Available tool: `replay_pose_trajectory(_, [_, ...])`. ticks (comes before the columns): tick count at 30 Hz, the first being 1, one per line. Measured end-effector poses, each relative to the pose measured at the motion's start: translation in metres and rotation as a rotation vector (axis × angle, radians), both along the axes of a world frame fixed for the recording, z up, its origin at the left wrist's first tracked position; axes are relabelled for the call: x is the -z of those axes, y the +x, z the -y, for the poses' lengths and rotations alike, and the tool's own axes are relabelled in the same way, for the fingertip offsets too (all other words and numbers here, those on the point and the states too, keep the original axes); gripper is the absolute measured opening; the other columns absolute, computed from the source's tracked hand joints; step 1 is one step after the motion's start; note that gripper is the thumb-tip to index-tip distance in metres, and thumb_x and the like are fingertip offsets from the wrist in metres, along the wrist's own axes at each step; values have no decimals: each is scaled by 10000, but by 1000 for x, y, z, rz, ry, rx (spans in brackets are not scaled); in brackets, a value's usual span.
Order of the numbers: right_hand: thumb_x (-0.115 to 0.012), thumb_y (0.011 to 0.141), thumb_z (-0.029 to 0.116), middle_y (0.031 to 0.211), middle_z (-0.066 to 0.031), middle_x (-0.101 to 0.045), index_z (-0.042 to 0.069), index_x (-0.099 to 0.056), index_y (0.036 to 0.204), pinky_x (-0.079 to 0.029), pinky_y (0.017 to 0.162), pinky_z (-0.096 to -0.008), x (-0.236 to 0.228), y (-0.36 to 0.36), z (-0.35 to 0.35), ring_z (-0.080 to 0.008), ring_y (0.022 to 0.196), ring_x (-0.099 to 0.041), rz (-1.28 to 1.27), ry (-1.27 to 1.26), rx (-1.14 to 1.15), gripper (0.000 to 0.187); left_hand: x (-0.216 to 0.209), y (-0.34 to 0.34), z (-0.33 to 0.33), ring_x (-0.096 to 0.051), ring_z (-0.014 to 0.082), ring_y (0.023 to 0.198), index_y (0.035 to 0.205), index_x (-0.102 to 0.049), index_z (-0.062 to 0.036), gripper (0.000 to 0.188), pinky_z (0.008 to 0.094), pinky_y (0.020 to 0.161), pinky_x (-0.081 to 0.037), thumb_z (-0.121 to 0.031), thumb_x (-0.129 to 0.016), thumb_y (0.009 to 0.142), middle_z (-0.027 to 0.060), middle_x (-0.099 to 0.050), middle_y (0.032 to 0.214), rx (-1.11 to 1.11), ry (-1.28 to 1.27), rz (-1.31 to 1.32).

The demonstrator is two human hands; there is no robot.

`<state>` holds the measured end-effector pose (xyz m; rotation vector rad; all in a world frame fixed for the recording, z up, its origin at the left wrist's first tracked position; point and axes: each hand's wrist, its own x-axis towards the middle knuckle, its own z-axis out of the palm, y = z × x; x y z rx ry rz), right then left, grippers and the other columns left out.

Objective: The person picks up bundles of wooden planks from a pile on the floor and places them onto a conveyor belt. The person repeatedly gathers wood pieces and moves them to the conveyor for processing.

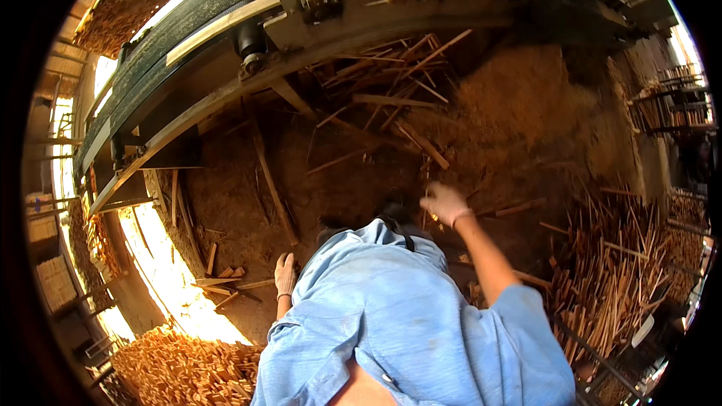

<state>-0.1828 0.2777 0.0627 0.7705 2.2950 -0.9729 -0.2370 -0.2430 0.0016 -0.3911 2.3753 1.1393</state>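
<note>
My left hand (pixel 285 274), in a pale glove, hangs low beside the blue shirt (pixel 391 308). Its fingers are loosely apart, with nothing seen in them. My right hand (pixel 445 204), also gloved, reaches forward over the dark floor (pixel 361 180). The fingers on that side point left, slightly bent and apart, and hold nothing that I can see. Just ahead of the right hand lies a short wooden strip (pixel 423 144). Thin wood scraps (pixel 519 208) lie on the floor to its right.
A long machine (pixel 316 30) with a rail and rollers curves across the front, a pale wooden strip (pixel 222 28) on it. Broken strips (pixel 406 68) are heaped beneath. A big pile of thin sticks (pixel 609 271) stands at right; wood chips (pixel 184 368) pile up at lower left.
</note>
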Motion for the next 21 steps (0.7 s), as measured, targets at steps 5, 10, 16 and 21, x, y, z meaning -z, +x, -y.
replay_pose_trajectory(5, [-648,852,386,1204,-252,-650,-2,-633,1216,-491,930,-460,66,135,5,-412,1093,-609,187,-96,74,533,-65,-57,-84,-582,358,1273,1391,-563,-28,628,382,1060,-456,-444,-635,926,250,-620,1335,93,-139,-4])
replay_pose_trajectory(10, [-629,867,332,1113,-237,-671,6,-666,1126,-499,838,-469,83,216,-23,-403,972,-625,263,-91,110,418,-71,-65,-109,-561,373,1296,1411,-550,-34,709,404,1084,-438,-516,-625,897,258,-602,1359,75,-201,242])
replay_pose_trajectory(16, [-606,886,267,1003,-218,-696,16,-706,1017,-507,728,-479,88,212,-61,-393,826,-643,192,-10,-84,301,-70,-13,-67,-563,366,1296,1403,-546,3,702,402,1086,-438,-499,-605,916,259,-595,1370,-119,-143,313])
replay_pose_trajectory(21, [-653,898,236,933,-132,-706,3,-713,1055,-510,619,-411,92,136,-67,-287,721,-655,132,-496,416,288,-51,40,-2,-564,360,1298,1395,-547,20,674,398,1082,-441,-467,-573,930,257,-596,1373,-422,-23,376])
